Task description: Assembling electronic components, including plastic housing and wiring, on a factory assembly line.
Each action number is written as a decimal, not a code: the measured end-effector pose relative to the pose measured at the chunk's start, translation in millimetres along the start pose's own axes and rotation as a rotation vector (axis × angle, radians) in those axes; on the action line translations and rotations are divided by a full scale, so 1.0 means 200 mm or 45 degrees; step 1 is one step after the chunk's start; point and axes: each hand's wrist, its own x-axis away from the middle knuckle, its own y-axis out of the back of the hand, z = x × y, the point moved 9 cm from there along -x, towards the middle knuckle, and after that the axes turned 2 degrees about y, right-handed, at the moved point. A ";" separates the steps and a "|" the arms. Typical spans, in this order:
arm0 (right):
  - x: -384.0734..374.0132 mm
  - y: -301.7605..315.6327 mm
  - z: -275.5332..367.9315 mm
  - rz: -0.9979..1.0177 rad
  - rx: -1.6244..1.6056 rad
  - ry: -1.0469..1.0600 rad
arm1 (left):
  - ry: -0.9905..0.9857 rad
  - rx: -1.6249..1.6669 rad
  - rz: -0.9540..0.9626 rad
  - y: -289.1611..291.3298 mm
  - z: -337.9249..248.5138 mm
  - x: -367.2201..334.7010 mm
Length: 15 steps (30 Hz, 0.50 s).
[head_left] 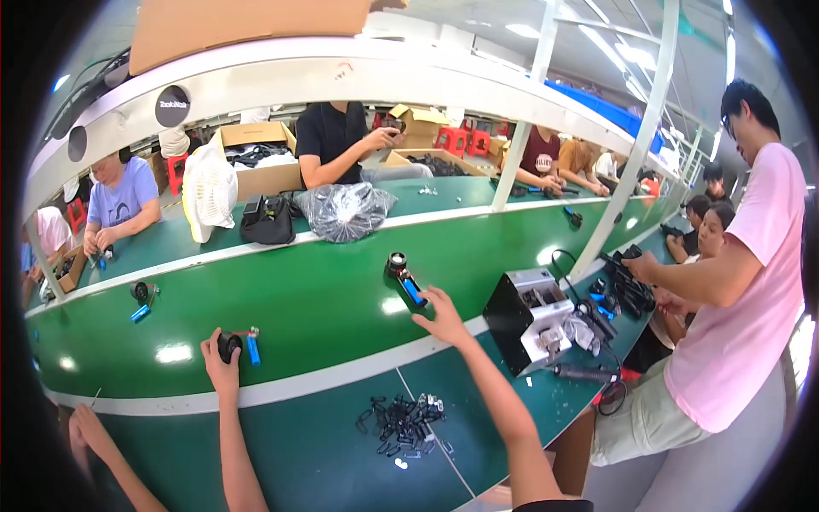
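Note:
My left hand [223,365] is closed round a black round part [229,345] on the green conveyor belt. Red wiring runs from that part to a blue cylindrical battery [253,350] lying beside it. My right hand [444,317] reaches over the belt with fingers spread. Its fingertips are at the near end of a black elongated housing with a round head [397,264] and a blue battery [413,289] inside; whether they touch it I cannot tell. Nothing shows in the right hand's grasp.
Small black and clear pieces [405,425] are heaped on the near worktable. To the right stand a metal box fixture [529,316] and a black-handled tool [584,373]. Another battery assembly [141,299] lies left on the belt. A neighbour's hand [92,431] is at far left; a person in pink [725,299] stands right.

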 end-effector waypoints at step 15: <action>1.81 0.50 0.83 -0.763 0.404 -0.505 | 0.000 0.119 0.011 -0.07 -0.41 0.38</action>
